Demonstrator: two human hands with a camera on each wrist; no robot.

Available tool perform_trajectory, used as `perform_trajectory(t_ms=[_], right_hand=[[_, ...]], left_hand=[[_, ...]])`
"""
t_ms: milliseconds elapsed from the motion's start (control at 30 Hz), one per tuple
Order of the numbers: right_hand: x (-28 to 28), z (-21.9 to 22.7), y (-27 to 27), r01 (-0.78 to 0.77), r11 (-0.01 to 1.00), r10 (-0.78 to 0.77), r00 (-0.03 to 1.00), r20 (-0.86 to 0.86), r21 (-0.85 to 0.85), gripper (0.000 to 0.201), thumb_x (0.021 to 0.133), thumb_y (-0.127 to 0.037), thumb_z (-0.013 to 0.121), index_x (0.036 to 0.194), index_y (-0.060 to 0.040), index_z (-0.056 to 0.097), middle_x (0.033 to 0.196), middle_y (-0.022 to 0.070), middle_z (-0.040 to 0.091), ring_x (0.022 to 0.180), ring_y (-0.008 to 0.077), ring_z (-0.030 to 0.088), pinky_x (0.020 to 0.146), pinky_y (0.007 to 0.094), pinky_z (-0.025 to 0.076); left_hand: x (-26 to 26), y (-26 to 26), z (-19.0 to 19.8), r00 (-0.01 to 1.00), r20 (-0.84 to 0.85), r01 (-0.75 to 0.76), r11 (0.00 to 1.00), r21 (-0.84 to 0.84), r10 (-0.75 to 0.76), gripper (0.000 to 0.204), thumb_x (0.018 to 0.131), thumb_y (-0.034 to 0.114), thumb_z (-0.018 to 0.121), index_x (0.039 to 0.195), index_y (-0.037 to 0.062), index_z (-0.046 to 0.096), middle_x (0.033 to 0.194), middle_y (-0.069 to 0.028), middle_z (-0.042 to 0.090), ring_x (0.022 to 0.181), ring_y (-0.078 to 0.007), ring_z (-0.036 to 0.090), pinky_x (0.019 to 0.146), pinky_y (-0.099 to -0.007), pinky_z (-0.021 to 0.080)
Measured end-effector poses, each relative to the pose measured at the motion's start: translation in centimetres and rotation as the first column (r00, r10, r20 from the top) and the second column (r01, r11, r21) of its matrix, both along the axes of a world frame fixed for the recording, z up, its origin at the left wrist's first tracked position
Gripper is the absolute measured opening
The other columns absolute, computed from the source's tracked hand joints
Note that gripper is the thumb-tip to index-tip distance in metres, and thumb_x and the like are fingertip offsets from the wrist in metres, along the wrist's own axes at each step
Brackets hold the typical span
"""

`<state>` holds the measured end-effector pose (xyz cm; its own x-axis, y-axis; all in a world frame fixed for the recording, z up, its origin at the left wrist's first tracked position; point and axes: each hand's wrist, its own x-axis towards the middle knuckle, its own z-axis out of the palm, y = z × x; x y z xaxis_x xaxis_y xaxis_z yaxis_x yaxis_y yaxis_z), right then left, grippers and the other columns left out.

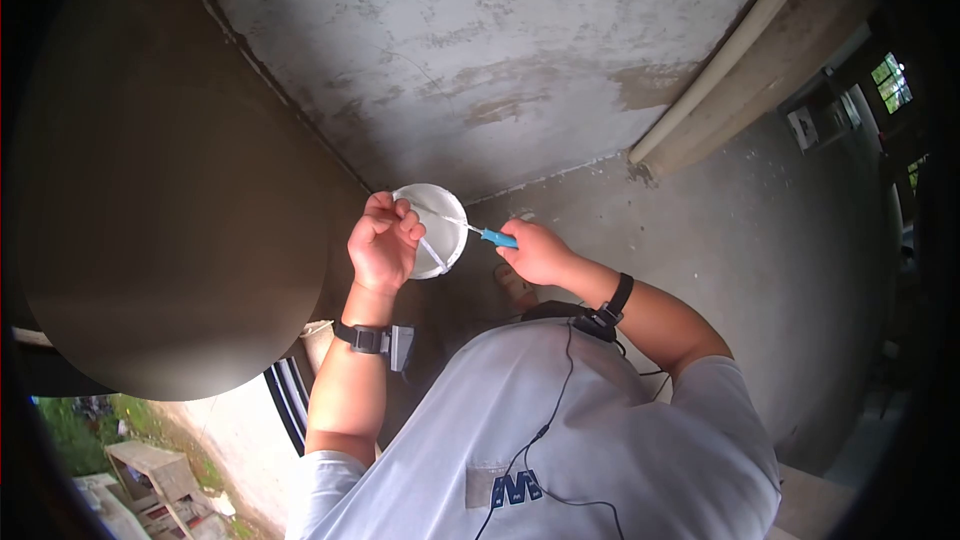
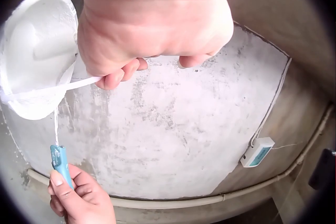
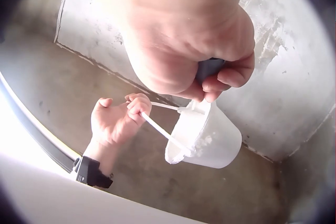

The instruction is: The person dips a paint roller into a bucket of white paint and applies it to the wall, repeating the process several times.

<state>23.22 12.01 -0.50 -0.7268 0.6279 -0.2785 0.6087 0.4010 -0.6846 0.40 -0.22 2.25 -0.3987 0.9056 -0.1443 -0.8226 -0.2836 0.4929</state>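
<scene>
Patchy plastered ceiling (image 1: 480,50), white conduit pipe (image 1: 725,55)

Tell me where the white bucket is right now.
In the head view the white bucket hangs at centre frame against the grey wall, its thin handle gripped by the left hand, while the right hand holds a blue-handled tool to it.

Count: one white bucket (image 1: 437,225), one blue-handled tool (image 1: 497,238), two hands, two wrist-worn cameras, one wall pipe (image 1: 720,60).

Small white plastic bucket (image 1: 432,228), tilted, mouth open, hanging by thin white handle (image 3: 160,128) against the plastered wall (image 1: 480,60). Blue-handled tool (image 1: 497,238), white-coated blade reaching inside bucket.
</scene>
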Motion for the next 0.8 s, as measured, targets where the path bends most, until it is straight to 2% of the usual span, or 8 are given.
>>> perform_trajectory(t_ms=[167,233,400,600,667,733,800], right_hand=[[0.9,0.8,0.2,0.065,0.997,-0.064,0.998,0.029,-0.042,0.028,0.093,-0.024,0.064,0.109,-0.0012,0.061,0.093,0.0194,0.068,0.089,0.0375,0.066,0.077,0.0452,0.051],[1.6,0.9,0.4,0.067,0.997,-0.066,0.997,0.028,-0.036,0.028,0.093,-0.025,0.064,0.109,-0.0009,0.061,0.092,0.0195,0.068,0.088,0.0374,0.066,0.077,0.0454,0.051],[1.8,1.7,0.5,0.081,0.995,-0.079,0.996,0.041,-0.05,0.028,0.093,-0.025,0.064,0.106,0.0001,0.062,0.089,0.0196,0.068,0.085,0.0369,0.066,0.076,0.0456,0.051],[0.3,1.2,0.7,0.053,0.998,-0.053,0.999,-0.003,-0.033,0.027,0.092,-0.024,0.065,0.104,-0.0007,0.063,0.089,0.0194,0.068,0.085,0.0364,0.066,0.075,0.0448,0.051],[-0.5,1.1,0.7,-0.009,0.999,0.01,0.999,0.036,-0.046,0.026,0.091,-0.024,0.066,0.103,-0.0012,0.064,0.09,0.019,0.068,0.086,0.0357,0.066,0.075,0.0446,0.051],[-0.9,0.8,0.5,-0.037,0.997,0.039,0.999,0.016,-0.066,0.026,0.091,-0.024,0.066,0.104,-0.0014,0.064,0.09,0.0187,0.068,0.085,0.0357,0.066,0.074,0.0447,0.051],[-1.0,0.4,0.6,-0.071,0.994,0.071,0.997,-0.002,-0.085,0.027,0.091,-0.024,0.067,0.104,-0.0015,0.065,0.09,0.0185,0.069,0.084,0.0358,0.066,0.074,0.0447,0.051]], left_hand=[[-0.7,-0.1,-0.9,0.999,0.0,-0.05,0.999,0.014,0.05,0.022,0.075,0.01,0.049,0.096,0.01,0.053,0.088,-0.0063,0.05,0.074,-0.0189,0.047,0.07,-0.0353,0.046],[-1.0,-0.1,-1.2,0.999,-0.036,-0.024,0.998,0.051,0.026,0.021,0.078,0.014,0.052,0.097,0.0108,0.057,0.091,-0.007,0.052,0.078,-0.0202,0.048,0.076,-0.0355,0.046],[-0.9,0.0,-1.4,0.999,-0.026,-0.029,0.999,0.024,0.03,0.021,0.077,0.013,0.052,0.097,0.0097,0.056,0.091,-0.0069,0.052,0.078,-0.0203,0.048,0.074,-0.0354,0.046],[-0.8,-0.1,-1.2,1.0,-0.015,0.015,1.0,-0.002,-0.015,0.023,0.075,0.012,0.051,0.097,0.0089,0.056,0.092,-0.0073,0.052,0.078,-0.0209,0.049,0.073,-0.0347,0.048],[-0.8,0.0,-1.0,1.0,-0.015,0.021,1.0,-0.01,-0.021,0.024,0.075,0.012,0.051,0.097,0.0087,0.056,0.092,-0.0075,0.052,0.078,-0.0211,0.049,0.073,-0.0346,0.048],[-0.8,0.0,-1.0,0.996,-0.024,0.082,0.996,0.028,-0.081,0.024,0.074,0.012,0.051,0.097,0.0083,0.055,0.091,-0.0077,0.052,0.078,-0.0212,0.05,0.073,-0.0343,0.048],[-0.7,0.1,-0.9,0.997,-0.035,0.076,0.997,0.014,-0.075,0.023,0.074,0.012,0.051,0.097,0.0084,0.054,0.091,-0.0075,0.051,0.077,-0.021,0.049,0.073,-0.0341,0.047]])
